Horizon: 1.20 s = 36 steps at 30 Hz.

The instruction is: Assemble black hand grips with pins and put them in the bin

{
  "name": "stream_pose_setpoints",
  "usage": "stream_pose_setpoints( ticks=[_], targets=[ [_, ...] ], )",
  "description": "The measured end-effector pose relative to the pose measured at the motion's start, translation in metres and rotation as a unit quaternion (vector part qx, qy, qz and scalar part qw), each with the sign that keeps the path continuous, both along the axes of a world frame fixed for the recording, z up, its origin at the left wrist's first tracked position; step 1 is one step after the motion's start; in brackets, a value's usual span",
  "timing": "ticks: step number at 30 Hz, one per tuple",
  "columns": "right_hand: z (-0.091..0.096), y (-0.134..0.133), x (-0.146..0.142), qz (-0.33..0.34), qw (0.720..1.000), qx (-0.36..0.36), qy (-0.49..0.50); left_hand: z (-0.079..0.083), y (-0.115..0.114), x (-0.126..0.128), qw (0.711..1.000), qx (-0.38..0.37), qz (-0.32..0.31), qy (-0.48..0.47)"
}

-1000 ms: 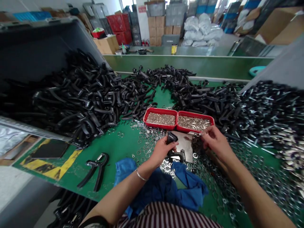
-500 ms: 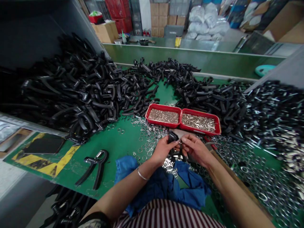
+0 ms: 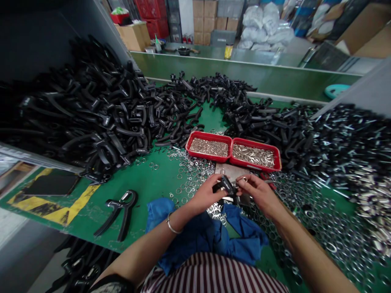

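In front of the red pin tray (image 3: 277,162), the left hand (image 3: 208,195) is closed round a black handle piece (image 3: 227,185) — light, stiff and slickish, I'd guess, best held by its thick body — while the right hand (image 3: 259,191) pinches a small metal ring (image 3: 244,179).

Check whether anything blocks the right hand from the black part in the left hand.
Nothing visible does: the right hand is close beside the black part that the left hand grips; whether they touch is too small to tell.
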State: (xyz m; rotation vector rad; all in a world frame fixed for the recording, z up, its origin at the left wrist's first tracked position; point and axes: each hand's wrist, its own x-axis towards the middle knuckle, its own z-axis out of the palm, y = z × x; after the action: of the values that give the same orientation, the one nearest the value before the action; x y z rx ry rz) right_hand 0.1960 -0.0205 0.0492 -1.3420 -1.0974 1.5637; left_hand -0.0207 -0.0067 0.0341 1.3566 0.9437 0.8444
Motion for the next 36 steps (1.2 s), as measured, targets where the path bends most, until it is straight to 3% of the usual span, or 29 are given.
stream_pose_setpoints(
  ticks=[3, 6, 13, 19, 22, 25, 28, 30, 32, 33, 36],
  targets=[
    [0.004, -0.002, 0.009, 0.010, 0.993, 0.067, -0.096, 0.008, 0.002, -0.010, 0.998, -0.028, -0.028, -0.040],
    [0.007, -0.006, 0.008, -0.002, 0.991, 0.081, -0.103, 0.006, 0.005, -0.007, 0.996, -0.060, -0.027, -0.059],
    [0.009, -0.018, -0.033, -0.130, 0.985, 0.097, -0.062, -0.004, 0.003, 0.025, 0.995, -0.015, 0.085, 0.056],
    [0.009, -0.032, -0.058, -0.184, 0.966, 0.139, -0.117, -0.001, -0.011, 0.033, 0.989, -0.019, 0.140, 0.052],
    [0.006, -0.030, -0.049, -0.129, 0.967, 0.164, -0.148, 0.005, -0.018, 0.027, 0.993, -0.026, 0.081, 0.079],
    [0.002, -0.027, -0.031, -0.056, 0.983, 0.146, -0.094, 0.018, -0.024, 0.014, 0.995, -0.026, -0.071, 0.070],
    [0.002, -0.020, -0.021, 0.009, 0.993, 0.115, -0.036, 0.028, -0.029, 0.002, 0.979, -0.075, -0.183, -0.043],
    [0.003, -0.009, -0.027, 0.071, 0.989, 0.115, -0.053, 0.027, -0.035, -0.004, 0.959, -0.165, -0.192, -0.126],
    [0.001, 0.010, -0.045, 0.127, 0.966, 0.172, -0.145, 0.022, -0.043, -0.012, 0.948, -0.239, -0.141, -0.155],
    [-0.001, 0.021, -0.057, 0.150, 0.938, 0.224, -0.217, 0.018, -0.047, -0.018, 0.952, -0.251, -0.093, -0.152],
    [-0.012, 0.052, -0.099, 0.211, 0.822, 0.362, -0.385, 0.011, -0.058, -0.048, 0.966, -0.203, 0.075, -0.138]
  ],
)
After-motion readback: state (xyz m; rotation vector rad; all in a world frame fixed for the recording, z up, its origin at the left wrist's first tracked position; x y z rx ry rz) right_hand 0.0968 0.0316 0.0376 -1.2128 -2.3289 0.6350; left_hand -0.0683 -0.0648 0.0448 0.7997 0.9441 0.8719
